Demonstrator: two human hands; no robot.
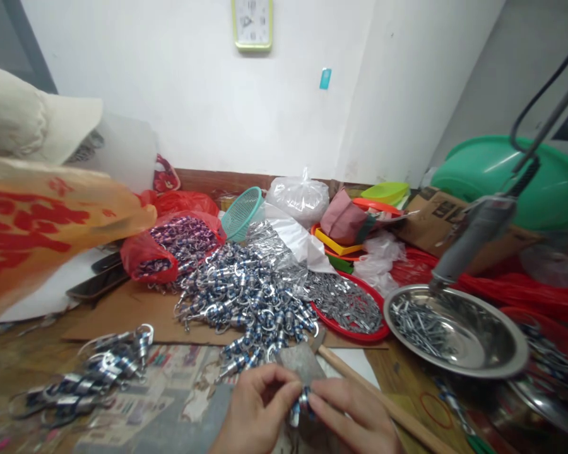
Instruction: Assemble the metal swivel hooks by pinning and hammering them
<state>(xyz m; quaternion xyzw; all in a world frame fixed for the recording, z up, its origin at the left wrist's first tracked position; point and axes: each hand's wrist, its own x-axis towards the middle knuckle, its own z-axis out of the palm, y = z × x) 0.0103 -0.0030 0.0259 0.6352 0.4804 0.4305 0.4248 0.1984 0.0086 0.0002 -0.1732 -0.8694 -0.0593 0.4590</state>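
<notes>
**White-walled corner workbench crowded with clips as two hands pinch a single piece**

White walls meet behind a cluttered brown worktable (pixel 38 353), where a person's two bare hands come together at the near edge. The left hand (pixel 255 410) and the right hand (pixel 355 419) both close on one small blue-and-silver metal swivel clip (pixel 301 402), which sits directly between the fingertips. The left thumb and forefinger are pressed together on its left side; the right fingers (pixel 329 394) are pinched against its right side. The clip's long axis appears to run roughly upright, tilted slightly toward the left hand, though much of it is hidden by the fingers. Both hands touch it, so neither is clearly nearer.

Just beyond the fingertips lies a grey metal hammer head (pixel 299 360), its pale wooden handle (pixel 383 403) running away past the right hand. Farther out from the fingers spreads a large heap of matching blue-and-silver clips (pixel 246 290), with a smaller bunch of the same clips (pixel 99 372) well off to the left of the left hand. A round red plastic tray of silver parts (pixel 350 306) and a shiny round steel bowl (pixel 497 353) holding more silver pieces sit beyond and to the right of the right hand. A green-framed wall clock (pixel 252 24) hangs above.
</notes>
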